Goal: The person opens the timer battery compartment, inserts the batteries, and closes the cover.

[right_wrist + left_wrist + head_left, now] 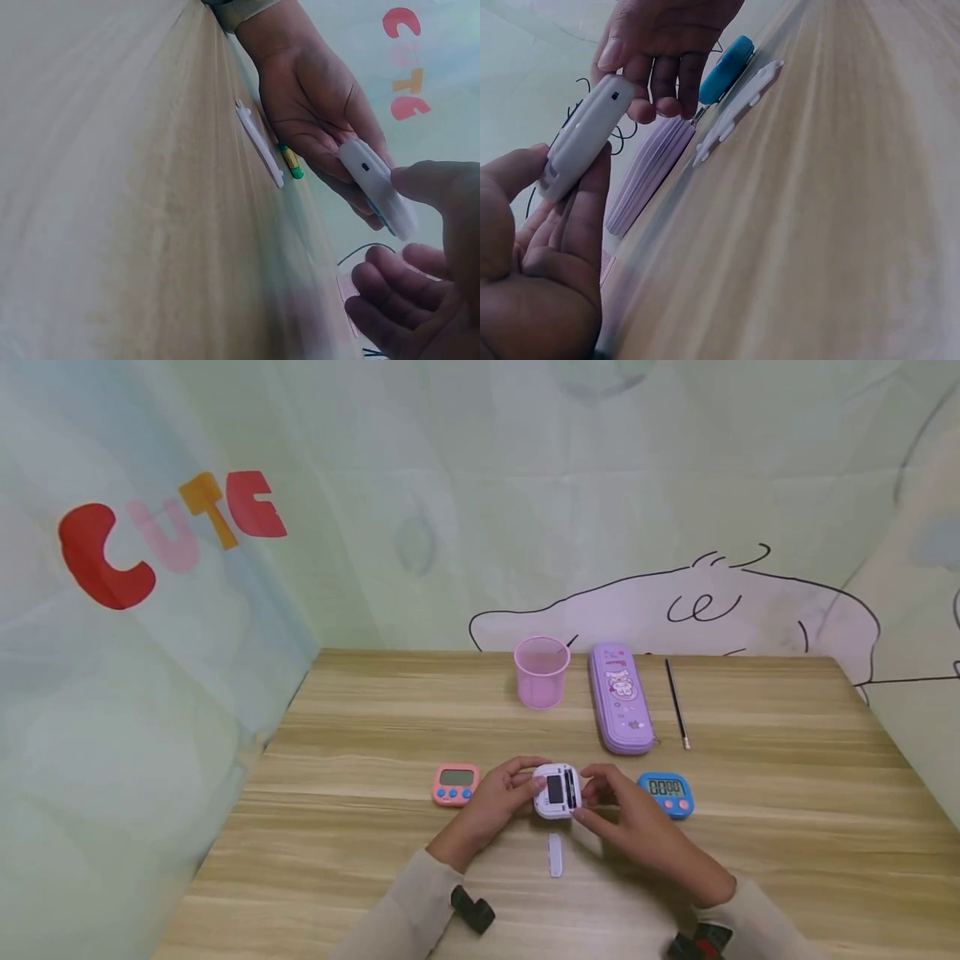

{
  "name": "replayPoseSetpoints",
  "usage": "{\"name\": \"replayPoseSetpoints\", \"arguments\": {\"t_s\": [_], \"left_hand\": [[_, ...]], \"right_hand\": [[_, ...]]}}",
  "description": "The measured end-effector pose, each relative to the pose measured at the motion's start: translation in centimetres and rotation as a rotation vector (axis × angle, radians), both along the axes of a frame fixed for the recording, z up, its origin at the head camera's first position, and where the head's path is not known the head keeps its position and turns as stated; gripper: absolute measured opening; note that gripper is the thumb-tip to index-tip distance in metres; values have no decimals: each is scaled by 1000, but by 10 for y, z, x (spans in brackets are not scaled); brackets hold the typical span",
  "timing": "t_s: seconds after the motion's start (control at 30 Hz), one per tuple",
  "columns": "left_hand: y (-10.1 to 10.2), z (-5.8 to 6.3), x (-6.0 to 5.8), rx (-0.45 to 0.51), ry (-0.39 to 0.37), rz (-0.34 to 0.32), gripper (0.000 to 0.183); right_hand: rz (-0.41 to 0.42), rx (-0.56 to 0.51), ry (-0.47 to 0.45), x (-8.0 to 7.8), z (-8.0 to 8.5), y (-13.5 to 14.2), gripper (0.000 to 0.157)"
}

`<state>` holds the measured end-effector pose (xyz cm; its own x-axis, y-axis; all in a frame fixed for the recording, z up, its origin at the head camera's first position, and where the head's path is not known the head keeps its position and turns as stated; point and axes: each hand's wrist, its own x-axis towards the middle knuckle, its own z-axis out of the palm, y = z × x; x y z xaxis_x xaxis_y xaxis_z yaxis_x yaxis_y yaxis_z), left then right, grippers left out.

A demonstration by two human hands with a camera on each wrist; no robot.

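My left hand pinches a white digital timer between thumb and fingers, above the table. The timer's back faces up with its battery compartment uncovered; whether a battery lies inside I cannot tell. My right hand is at the timer's right side, its thumb against the timer's edge and the other fingers loosely bent, apart from it. On the table below lies the narrow battery cover. In the right wrist view, a small green-and-yellow cylinder, like a battery, lies beside the cover.
A pink timer lies left of my left hand, and a blue timer sits just past my right hand. Farther back stand a pink cup, a purple pencil case and a pencil. Fabric walls border the table.
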<state>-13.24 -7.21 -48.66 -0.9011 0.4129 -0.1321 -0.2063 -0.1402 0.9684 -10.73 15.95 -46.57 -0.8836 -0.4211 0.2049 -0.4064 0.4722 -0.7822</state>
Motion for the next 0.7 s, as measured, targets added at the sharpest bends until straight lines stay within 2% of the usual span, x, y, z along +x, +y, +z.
{"name": "replayPoseSetpoints", "arguments": {"t_s": [0.2,0.3,0.5,0.6,0.7], "left_hand": [[0,1,1,42,3,29,39],[0,0,1,52,7,32,39],[0,-1,0,72,4,35,38],[0,-1,0,81,3,37,38],[0,-1,0,90,1,37,38]], "right_hand": [[-1,112,-34,1,-3,1,40],[64,199,32,2,-7,1,42],[190,328,184,8,-13,1,61],[200,341,233,12,-14,-3,61],[171,350,272,16,-13,-7,55]]}}
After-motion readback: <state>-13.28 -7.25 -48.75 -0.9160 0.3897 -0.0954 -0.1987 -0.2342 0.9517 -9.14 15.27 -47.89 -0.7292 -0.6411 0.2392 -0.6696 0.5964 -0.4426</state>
